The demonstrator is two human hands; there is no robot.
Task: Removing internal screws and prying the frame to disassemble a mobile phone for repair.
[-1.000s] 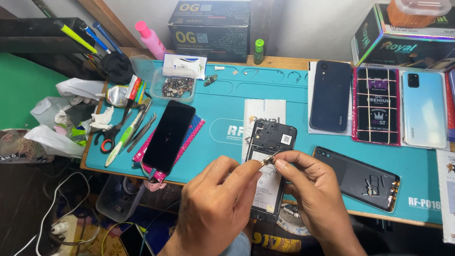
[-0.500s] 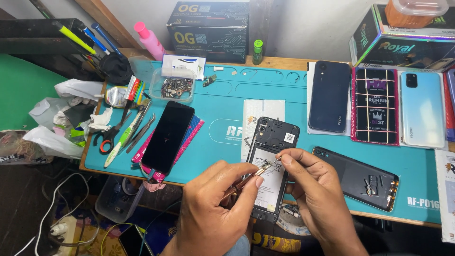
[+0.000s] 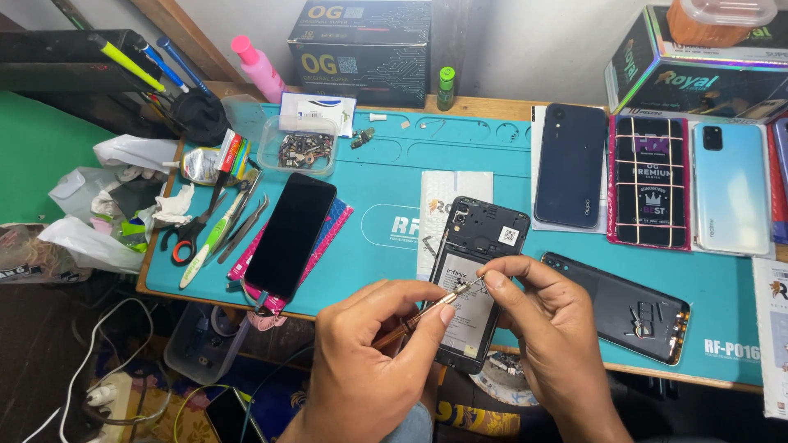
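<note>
Left hand (image 3: pixel 369 361) pinches a slim metal screwdriver (image 3: pixel 427 310) — right hand (image 3: pixel 550 328) fingertips pinch its tip, perhaps.

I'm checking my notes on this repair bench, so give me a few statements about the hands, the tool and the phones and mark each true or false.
1. The left hand grips a slim brown-handled screwdriver. True.
2. The right hand lies flat on the teal work mat. False: its fingertips pinch at the screwdriver's tip.
3. The opened black phone without back cover lies under the hands. True.
4. The black phone lying screen-up sits right of the hands. False: it is to their left.
5. The green-capped small bottle lies tipped over. False: it stands upright.
</note>
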